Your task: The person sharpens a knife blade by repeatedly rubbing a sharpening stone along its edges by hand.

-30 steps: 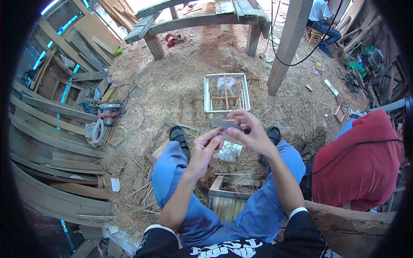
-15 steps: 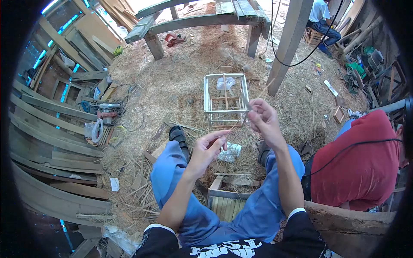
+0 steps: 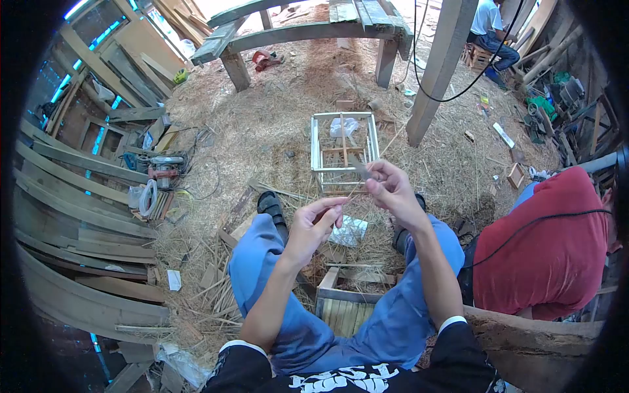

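My left hand (image 3: 314,224) is closed in a pinch on the lower end of a thin wooden strip (image 3: 393,139). The strip slants up and to the right, past my other hand. My right hand (image 3: 391,190) is closed round a small blade (image 3: 362,171), whose flat grey part shows at the fingertips, against the strip. The blade's handle is hidden in the fingers. Beyond my hands a pale wooden frame (image 3: 316,144) stands on the floor, with a plastic bag (image 3: 344,126) seen inside it. Between my legs lies a slatted wooden piece (image 3: 347,316).
A person in a red shirt (image 3: 540,245) sits close on the right, another (image 3: 488,33) at the far right. A wooden post (image 3: 440,72) and a workbench (image 3: 301,36) stand ahead. A circular saw (image 3: 164,171) and stacked boards (image 3: 85,216) lie left. Wood shavings cover the floor.
My right hand swung from near my left hand out to the right with the blade, then came slightly back down and left. The strip now shows clearly. My left hand has hardly moved.
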Available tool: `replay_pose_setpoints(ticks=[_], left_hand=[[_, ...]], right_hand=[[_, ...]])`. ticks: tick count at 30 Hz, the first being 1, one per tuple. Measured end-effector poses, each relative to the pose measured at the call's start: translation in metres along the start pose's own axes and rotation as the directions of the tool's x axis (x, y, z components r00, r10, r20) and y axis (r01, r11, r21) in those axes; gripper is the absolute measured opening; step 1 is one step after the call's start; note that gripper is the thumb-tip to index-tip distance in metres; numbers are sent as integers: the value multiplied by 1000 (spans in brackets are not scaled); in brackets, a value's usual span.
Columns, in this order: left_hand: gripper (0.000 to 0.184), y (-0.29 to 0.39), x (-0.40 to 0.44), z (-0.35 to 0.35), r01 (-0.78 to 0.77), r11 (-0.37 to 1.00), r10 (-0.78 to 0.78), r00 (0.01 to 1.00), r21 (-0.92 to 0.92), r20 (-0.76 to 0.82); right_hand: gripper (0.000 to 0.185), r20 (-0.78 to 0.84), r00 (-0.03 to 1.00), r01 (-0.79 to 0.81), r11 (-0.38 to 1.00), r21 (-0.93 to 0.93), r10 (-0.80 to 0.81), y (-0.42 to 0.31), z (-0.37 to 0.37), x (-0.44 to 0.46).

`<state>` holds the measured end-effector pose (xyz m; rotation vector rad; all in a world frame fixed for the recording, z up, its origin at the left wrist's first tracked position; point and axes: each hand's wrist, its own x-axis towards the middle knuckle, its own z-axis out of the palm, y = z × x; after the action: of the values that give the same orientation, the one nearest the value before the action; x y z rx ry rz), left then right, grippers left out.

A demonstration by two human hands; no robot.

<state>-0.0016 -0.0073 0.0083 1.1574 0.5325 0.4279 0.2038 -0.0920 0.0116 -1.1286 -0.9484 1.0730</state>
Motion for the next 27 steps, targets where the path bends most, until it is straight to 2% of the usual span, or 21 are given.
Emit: replay_pose_setpoints(ticks=[3, 4, 7, 8, 11, 15, 18, 24, 27], left_hand=[[27, -1, 1, 1, 9, 1000, -9, 1000, -8, -1], [27, -1, 1, 1, 12, 1000, -12, 1000, -9, -8], [28, -4, 2, -4, 43, 998, -46, 998, -50, -48], [27, -4, 2, -3, 24, 999, -26, 999, -45, -42], [23, -4, 1, 0, -21, 999, 19, 999, -36, -39], [22, -6, 0, -1, -17, 999, 15, 998, -34, -55], [22, -6, 1, -3, 2, 1000, -3, 999, -16, -43], [25, 2, -1, 4, -55, 998, 55, 998, 44, -14], [27, 0, 1, 5, -122, 987, 123, 992, 109, 0]], right_hand=[[38, 52, 998, -30, 998, 49, 28, 0, 8, -2], [35, 128, 992, -14, 1000, 18, 11, 0, 15, -3], [36, 206, 978, 13, 1000, -28, -7, 9, 23, 2], [38, 181, 983, 9, 1000, 18, -12, 6, 23, 0], [39, 158, 987, 42, 990, -134, -20, 4, 12, 1], [38, 189, 982, 22, 998, -55, -11, 5, 25, 1], [38, 209, 978, 39, 997, -72, -23, 4, 23, 1], [39, 140, 990, 44, 987, -157, -22, -3, 7, 0], [38, 43, 998, 42, 997, -64, -39, -4, 1, 0]])
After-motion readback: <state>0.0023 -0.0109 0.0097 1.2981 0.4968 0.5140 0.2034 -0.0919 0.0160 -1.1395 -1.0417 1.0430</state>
